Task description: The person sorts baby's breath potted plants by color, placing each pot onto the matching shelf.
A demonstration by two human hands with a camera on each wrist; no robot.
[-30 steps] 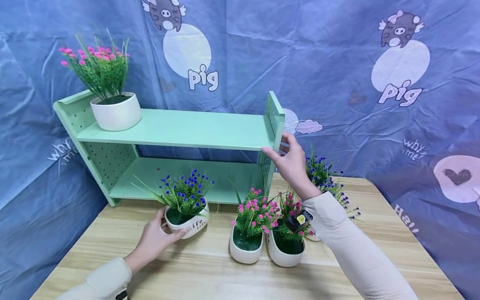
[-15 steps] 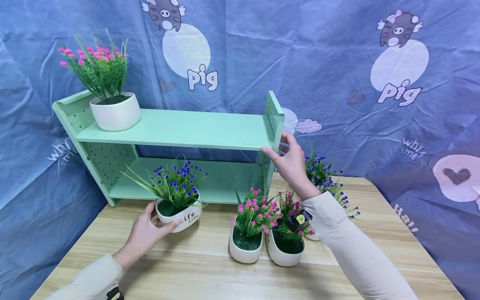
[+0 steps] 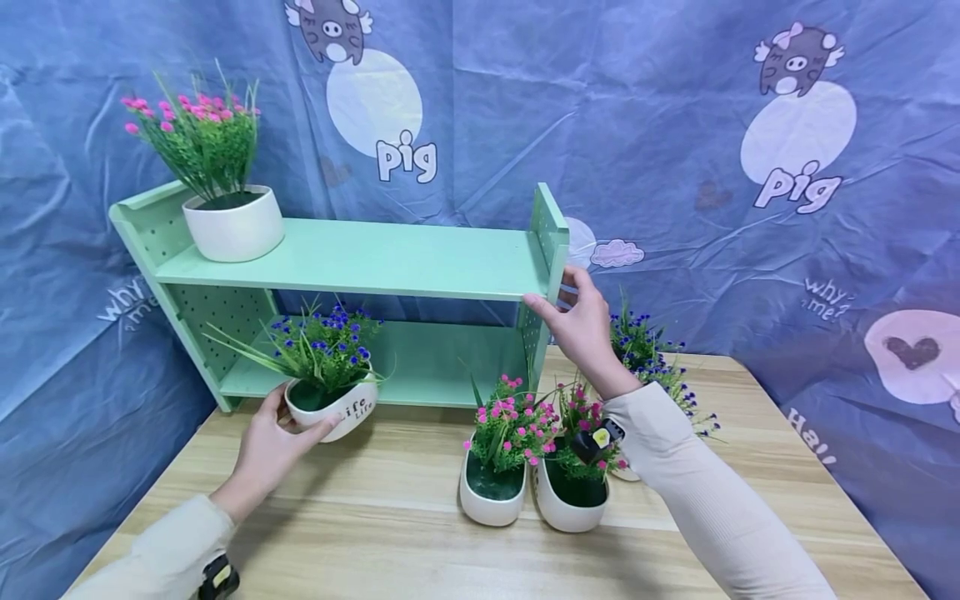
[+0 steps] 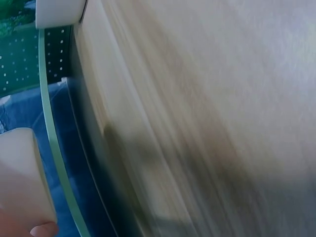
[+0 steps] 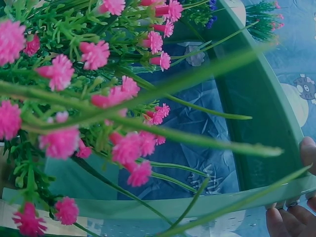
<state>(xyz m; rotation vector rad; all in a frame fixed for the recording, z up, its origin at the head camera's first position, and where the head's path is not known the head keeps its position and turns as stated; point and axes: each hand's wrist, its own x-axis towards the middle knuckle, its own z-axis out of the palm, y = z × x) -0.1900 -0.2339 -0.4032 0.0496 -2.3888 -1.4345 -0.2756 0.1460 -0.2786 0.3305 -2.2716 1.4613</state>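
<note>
My left hand (image 3: 272,446) grips a white flowerpot (image 3: 351,414) lettered "Life", its thumb on the front and fingers around the left side. Blue flowers (image 3: 330,337) and long grass blades grow from the pot, which is tilted and held at the front of the lower shelf. In the left wrist view part of the white pot (image 4: 59,12) shows at the top left. My right hand (image 3: 587,325) holds the right side panel of the mint-green shelf (image 3: 360,258), thumb at the front edge. The right wrist view shows those fingers (image 5: 291,217) on the panel, behind pink flowers (image 5: 59,71).
A round white pot of pink flowers (image 3: 234,223) stands on the top shelf's left end. Two white pots with pink flowers (image 3: 492,496) (image 3: 573,504) stand on the wooden table (image 3: 390,542). Blue flowers (image 3: 637,342) show behind my right forearm. A blue curtain (image 3: 660,125) hangs behind.
My left hand has moved the blue-flowered pot left and toward the lower shelf's left part. The right hand has stayed on the shelf's side.
</note>
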